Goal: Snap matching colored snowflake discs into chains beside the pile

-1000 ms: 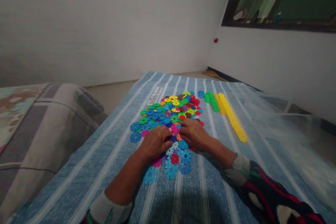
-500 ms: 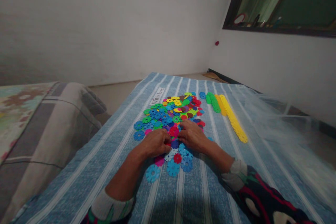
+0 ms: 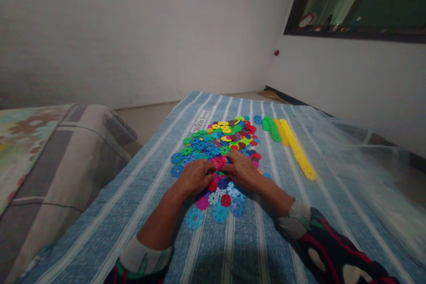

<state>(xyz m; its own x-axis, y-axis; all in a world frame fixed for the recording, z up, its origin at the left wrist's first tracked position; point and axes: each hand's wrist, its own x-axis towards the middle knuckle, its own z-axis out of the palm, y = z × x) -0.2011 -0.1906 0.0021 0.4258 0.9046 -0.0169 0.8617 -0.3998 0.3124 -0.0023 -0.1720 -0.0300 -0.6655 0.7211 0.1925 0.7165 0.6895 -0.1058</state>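
Note:
A heap of notched plastic building discs (image 3: pixel 204 144) in blue, green, yellow, red and other colours lies on the striped cloth. My left hand (image 3: pixel 197 175) curls in from the left over its near part. From the other side comes my right hand (image 3: pixel 243 171), fingers bent inward. Between my fingertips is a pinkish-red building disc (image 3: pixel 218 162), with both hands closed at its edges; the exact grip is partly hidden. Just below my hands lie a red disc (image 3: pixel 225 200), a magenta disc (image 3: pixel 203 203) and several light-blue discs (image 3: pixel 195 218).
Right of the heap lie a long yellow row of discs (image 3: pixel 298 151), an orange row (image 3: pixel 282 135) and green discs (image 3: pixel 273 129). Clear plastic sheeting (image 3: pixel 359 164) spreads along the table's right side. A covered bed or seat (image 3: pixel 86 151) stands to the left.
My left hand has shifted slightly up, closer to the pinkish-red disc, uncovering a red disc beneath. My right hand has barely moved. The whole view has drifted a little.

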